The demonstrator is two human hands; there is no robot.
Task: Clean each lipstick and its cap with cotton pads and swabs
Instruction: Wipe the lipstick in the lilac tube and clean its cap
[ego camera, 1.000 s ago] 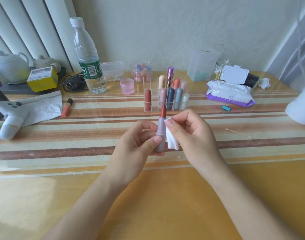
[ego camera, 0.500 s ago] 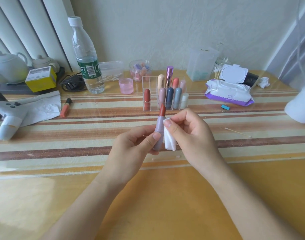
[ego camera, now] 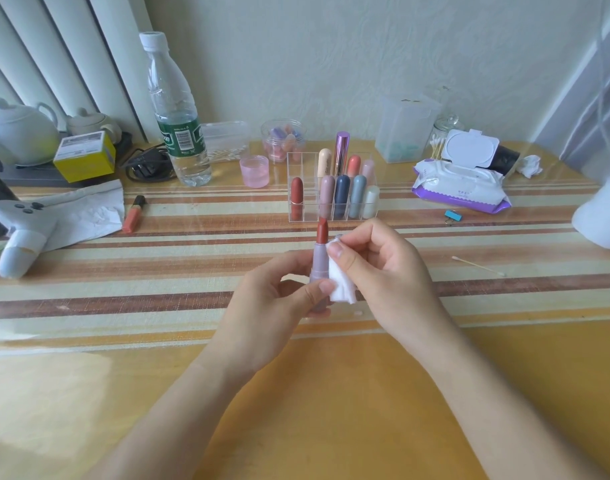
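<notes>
Held upright just above the bench (ego camera: 331, 393): one open lipstick (ego camera: 319, 263), a round, smooth, matte lilac tube with a brick-red slanted bullet turned out at the top. Against its right side, a white cotton pad (ego camera: 341, 287), soft, fluffy and folded with creases.

Left grip (ego camera: 272, 306) closed around the lower half of the tube, thumb in front, other fingers curled behind; bottom end of the tube hidden by these fingers. Right grip (ego camera: 390, 271) pinching the pad, thumb pressing it onto the tube just below the bullet, remaining fingers bent behind. Both forearms bare, entering from the bottom edge, hands close together.

Bench top glossy and yellow, partly covered by a woven mat in cream and brown stripes. Behind the hands, apart from them, a clear acrylic organiser (ego camera: 296, 157) with capped lipsticks standing upright in its compartments. To the right, a thin cotton swab (ego camera: 478, 265) lying flat on the mat, a small blue clip (ego camera: 452, 215) and a soft wet-wipes pack (ego camera: 459, 185) with its white lid open. To the left, a clear plastic water bottle (ego camera: 177, 112), a translucent pink cup (ego camera: 254, 171) and an orange lip tube (ego camera: 133, 214) lying beside crumpled white paper.
</notes>
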